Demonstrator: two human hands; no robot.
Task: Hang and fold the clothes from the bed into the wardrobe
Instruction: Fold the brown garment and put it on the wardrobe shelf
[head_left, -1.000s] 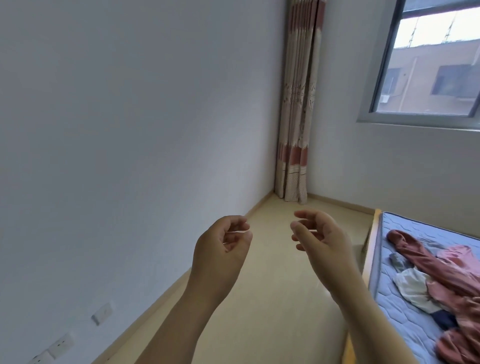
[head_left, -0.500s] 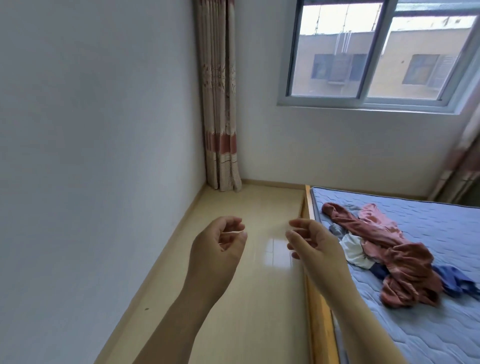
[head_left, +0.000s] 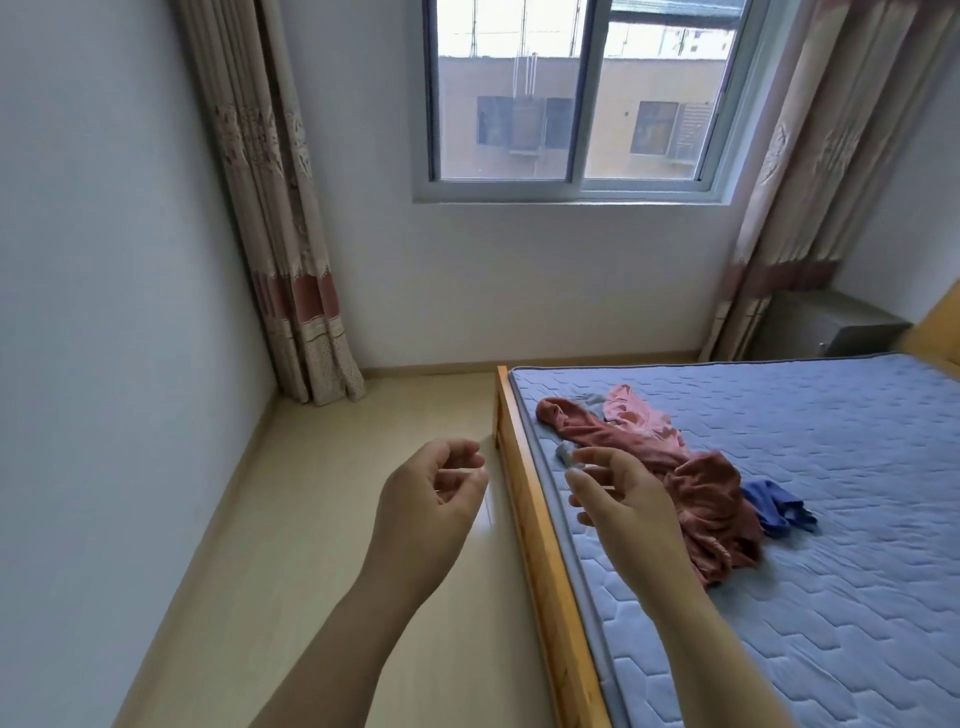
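Approach step; nothing picked up yet. Left hand (head_left: 431, 499) and right hand (head_left: 623, 499) raised, loosely curled, both empty. Left above the floor, right above the bed's (head_left: 535, 525) left edge. Clothes (head_left: 696, 483) heaped on the mattress near that edge, toward its far left corner, rust-red piece on top. Wardrobe out of view. Next, probably: reach right and lift one garment clear of the tangle.

Bed's just a light wooden bed frame (head_left: 535, 514) with a blue quilted mattress (head_left: 779, 597) on top. A crumpled rust-red garment (head_left: 706, 493) lies on the mattress, with a pink garment (head_left: 639, 415) touching it at 11 o'clock and a small blue garment (head_left: 774, 504) right beside it at 3 o'clock.
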